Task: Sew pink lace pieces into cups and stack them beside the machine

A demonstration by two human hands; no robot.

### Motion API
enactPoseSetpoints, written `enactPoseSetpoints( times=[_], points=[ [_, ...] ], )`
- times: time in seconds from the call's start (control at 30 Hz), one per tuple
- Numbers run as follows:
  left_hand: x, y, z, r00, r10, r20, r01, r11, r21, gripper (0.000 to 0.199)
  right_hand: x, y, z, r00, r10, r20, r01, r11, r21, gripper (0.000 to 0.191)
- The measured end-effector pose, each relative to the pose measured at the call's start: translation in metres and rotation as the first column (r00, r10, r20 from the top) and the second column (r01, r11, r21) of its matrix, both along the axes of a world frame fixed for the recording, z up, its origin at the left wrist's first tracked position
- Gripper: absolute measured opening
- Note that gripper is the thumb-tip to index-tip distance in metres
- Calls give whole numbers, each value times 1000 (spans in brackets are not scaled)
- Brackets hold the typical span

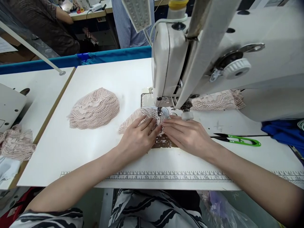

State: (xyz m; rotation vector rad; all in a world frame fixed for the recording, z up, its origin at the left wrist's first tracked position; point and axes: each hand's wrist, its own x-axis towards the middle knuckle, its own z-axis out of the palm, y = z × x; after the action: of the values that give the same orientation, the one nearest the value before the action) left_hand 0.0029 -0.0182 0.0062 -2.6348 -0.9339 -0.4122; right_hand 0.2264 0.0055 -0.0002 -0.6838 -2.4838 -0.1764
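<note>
A pale pink lace piece (133, 119) lies under the needle area of a white sewing machine (163, 60). My left hand (140, 136) rests on the lace just left of the presser foot (159, 110), fingers spread slightly and pressing it flat. On the right, my right hand (187, 134) has its fingers together, with the fingertips at the lace's right edge beside the foot. The fingertips of both hands nearly meet in front of the foot. Part of the lace is hidden under my hands.
Stacked lace (95, 109) lies at left, with more lace (218, 100) behind the needle area at right. Green thread snips (239, 140) lie right of my right hand. A printed ruler (152, 176) runs along the front edge. Other people sit beyond the blue cloth (118, 55).
</note>
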Motion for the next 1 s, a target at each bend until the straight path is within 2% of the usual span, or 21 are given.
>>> enactPoseSetpoints(
  times=[0.2,0.53,0.7,0.9,1.0],
  points=[
    [-1,1,1,1000,-22,6,22,1000,-19,32,-1,-1,2,1000,-13,19,14,1000,-27,21],
    [0,3,0,1000,1,3,-1,1000,-13,32,-2,0,2,999,-31,9,31,999,40,18],
    [-1,7,-4,999,-3,35,3,1000,1,31,-1,1,0,998,-55,22,55,998,6,19],
    [-3,13,-7,999,20,49,-18,999,-50,33,-1,6,-1,997,-69,38,68,998,17,19],
    [-4,17,-8,998,33,57,-29,996,-79,35,-3,8,0,994,-101,51,102,995,-19,21]
  ],
)
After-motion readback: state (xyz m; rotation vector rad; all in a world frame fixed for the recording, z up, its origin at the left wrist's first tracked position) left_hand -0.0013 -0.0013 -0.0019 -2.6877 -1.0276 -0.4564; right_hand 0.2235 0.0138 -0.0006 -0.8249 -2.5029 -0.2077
